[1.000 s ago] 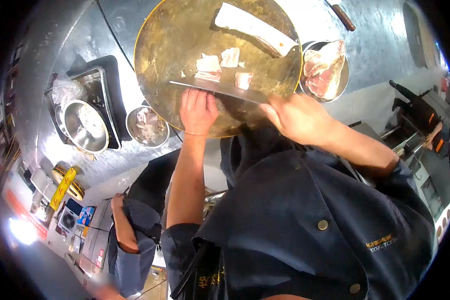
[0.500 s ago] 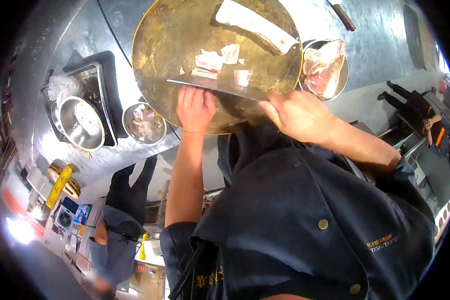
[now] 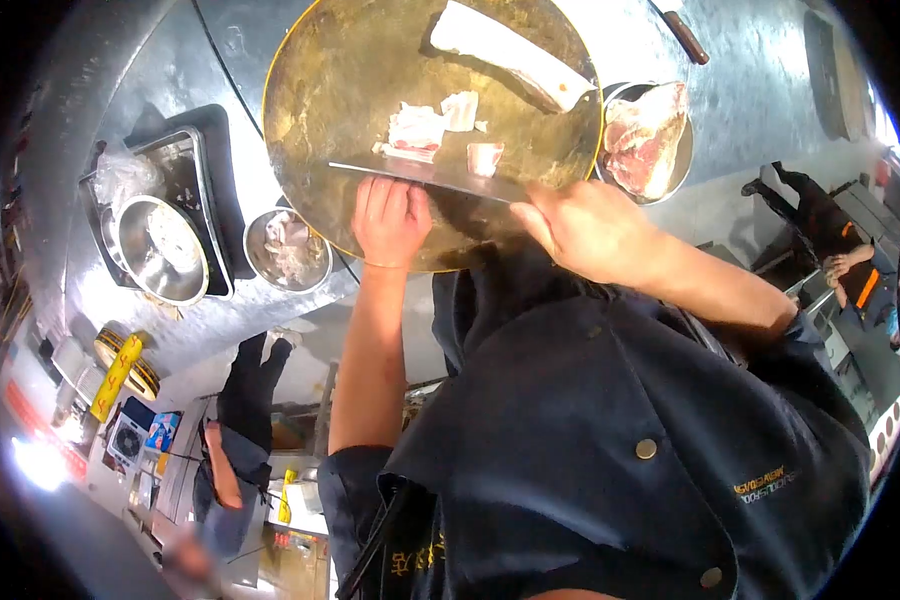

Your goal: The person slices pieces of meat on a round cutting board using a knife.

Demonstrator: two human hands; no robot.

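Metal bowl (image 3: 683,163) beside the chopping board (image 3: 345,80) holds meat (image 3: 642,140).

Bare left forearm (image 3: 368,350) runs nearly toward twelve o'clock, left wrist (image 3: 384,264) straight. Left hand (image 3: 393,222) bunched, back up, left fingers (image 3: 375,195) together, tips hidden from me. Bare right forearm (image 3: 725,285) slants toward ten o'clock. Right hand (image 3: 592,235) clenched, apart from left, at its three o'clock; right thumb (image 3: 532,222) extended forward.

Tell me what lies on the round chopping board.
A long pale slab and small meat pieces lie on the chopping board. The knife and left hand hide whatever is beneath them.
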